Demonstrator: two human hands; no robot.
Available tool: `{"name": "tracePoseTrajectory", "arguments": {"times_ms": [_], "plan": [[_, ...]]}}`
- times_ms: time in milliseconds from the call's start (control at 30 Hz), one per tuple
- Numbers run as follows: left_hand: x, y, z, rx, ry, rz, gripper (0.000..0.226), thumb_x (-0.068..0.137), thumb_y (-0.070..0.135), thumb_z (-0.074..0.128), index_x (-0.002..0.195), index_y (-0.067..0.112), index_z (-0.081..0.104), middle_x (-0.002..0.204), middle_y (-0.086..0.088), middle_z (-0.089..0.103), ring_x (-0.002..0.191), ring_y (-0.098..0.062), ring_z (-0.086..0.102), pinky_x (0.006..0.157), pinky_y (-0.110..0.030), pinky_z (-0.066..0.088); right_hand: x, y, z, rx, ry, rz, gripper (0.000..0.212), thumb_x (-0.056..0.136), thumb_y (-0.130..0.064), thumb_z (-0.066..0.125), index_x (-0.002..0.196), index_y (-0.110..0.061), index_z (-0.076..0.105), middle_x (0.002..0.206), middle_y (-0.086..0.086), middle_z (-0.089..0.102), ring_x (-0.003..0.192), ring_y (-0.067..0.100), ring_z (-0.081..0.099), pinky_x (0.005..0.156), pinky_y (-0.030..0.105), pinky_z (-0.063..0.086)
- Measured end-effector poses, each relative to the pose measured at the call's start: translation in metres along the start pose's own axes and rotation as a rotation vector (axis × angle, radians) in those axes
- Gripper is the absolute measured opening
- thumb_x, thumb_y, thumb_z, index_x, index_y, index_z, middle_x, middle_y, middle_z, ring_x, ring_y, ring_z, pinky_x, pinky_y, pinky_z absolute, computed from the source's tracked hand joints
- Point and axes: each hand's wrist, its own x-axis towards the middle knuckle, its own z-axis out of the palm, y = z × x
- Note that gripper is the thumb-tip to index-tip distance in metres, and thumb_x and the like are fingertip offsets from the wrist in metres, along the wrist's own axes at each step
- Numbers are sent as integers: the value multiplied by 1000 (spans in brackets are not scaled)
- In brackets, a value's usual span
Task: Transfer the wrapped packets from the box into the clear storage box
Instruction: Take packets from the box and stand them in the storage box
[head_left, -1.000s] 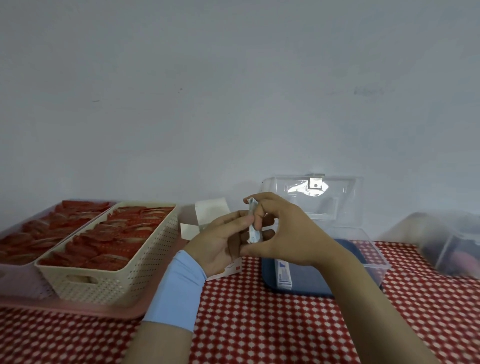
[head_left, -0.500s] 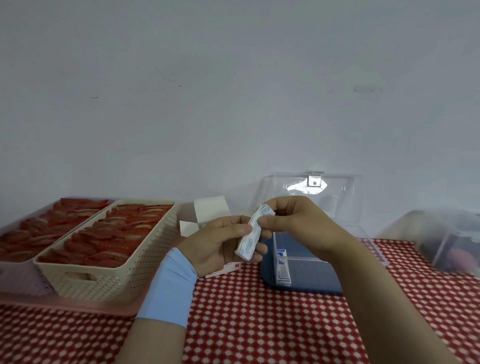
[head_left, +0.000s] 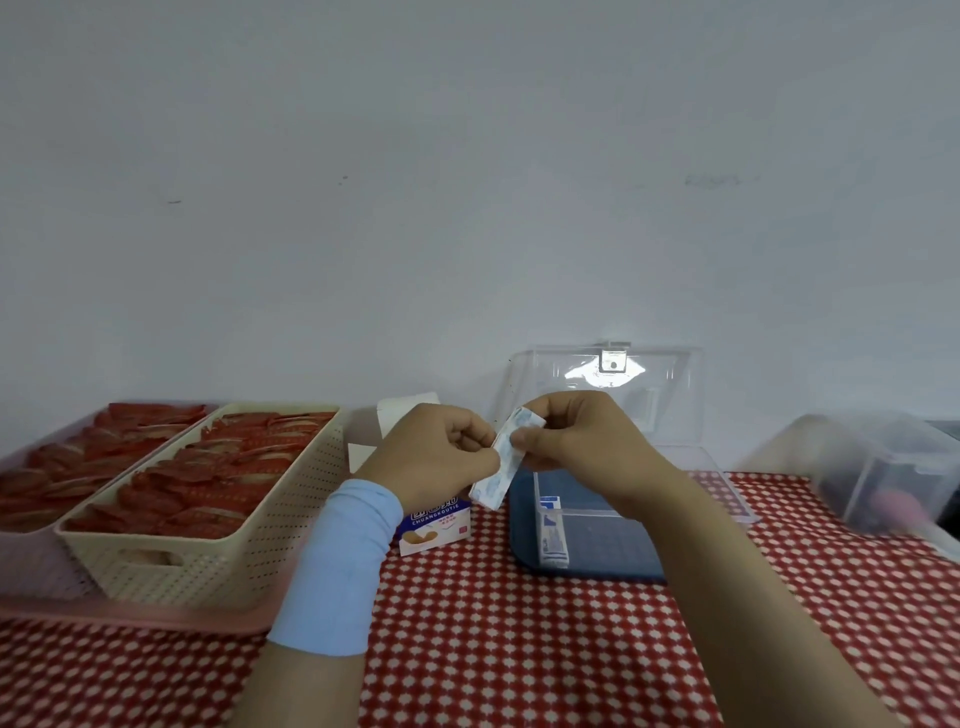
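Note:
Both hands hold one stack of white-and-blue wrapped packets (head_left: 497, 470) above the table. My left hand (head_left: 431, 457) pinches its left edge and my right hand (head_left: 576, 441) pinches its upper right end. Below my left hand stands the small white cardboard box (head_left: 435, 527) with its flaps open. To the right sits the clear storage box (head_left: 597, 551) with a blue base, its clear lid (head_left: 608, 384) raised against the wall. One stack of packets (head_left: 551, 535) lies in its left compartment.
A cream perforated basket (head_left: 218, 551) and a pink tray (head_left: 31, 452), both filled with red packets, stand at the left. A blurred clear container (head_left: 883, 473) sits at the far right. A red-and-white checked cloth (head_left: 519, 649) covers the table.
The packets turned from upright to slanted and dropped a little. My left hand lifted off the cardboard box, which now shows, and closed its fingers on the packets.

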Motion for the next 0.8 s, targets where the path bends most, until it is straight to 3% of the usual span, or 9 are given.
{"name": "tracePoseTrajectory", "arguments": {"times_ms": [167,267,400,500,633,800], "plan": [[2,0,9,-80,42,9,15,85,13,72,81,27,72,73,12,70,65,4,64,59,-9,48,-3,-6,-9,176,-47,191,19,89,-7,71,105,3,71,94,17,76,78,22,74,67,31,61],[1,1,20,-111,49,6,9,86,11,70,88,19,74,80,3,74,77,-12,70,67,-17,54,-4,-10,-19,113,-92,223,19,90,-8,71,105,4,72,96,19,76,81,25,74,70,34,62],[-2,8,31,-135,66,-2,9,87,12,69,93,16,75,85,1,76,80,-13,71,69,-17,56,-9,-15,-27,22,-117,216,18,91,-8,71,106,2,71,96,18,76,88,29,76,73,38,63],[-5,17,40,-181,82,-21,10,88,10,68,88,18,74,84,1,75,73,-7,72,62,-17,56,-11,-17,-30,9,-92,232,18,90,-5,71,104,6,70,94,20,76,85,31,76,73,39,63],[-7,28,46,-272,85,-57,9,89,4,65,91,8,73,80,-3,73,57,1,68,51,-13,51,-17,-16,-38,140,-77,320,20,90,-5,71,104,9,68,95,22,76,87,32,76,74,36,63],[-6,33,49,-237,63,-75,7,89,6,66,92,9,72,91,-10,74,74,-11,73,55,-22,57,-17,-13,-48,122,-57,361,18,90,-2,70,104,9,69,95,24,75,90,36,75,75,38,62]]}}
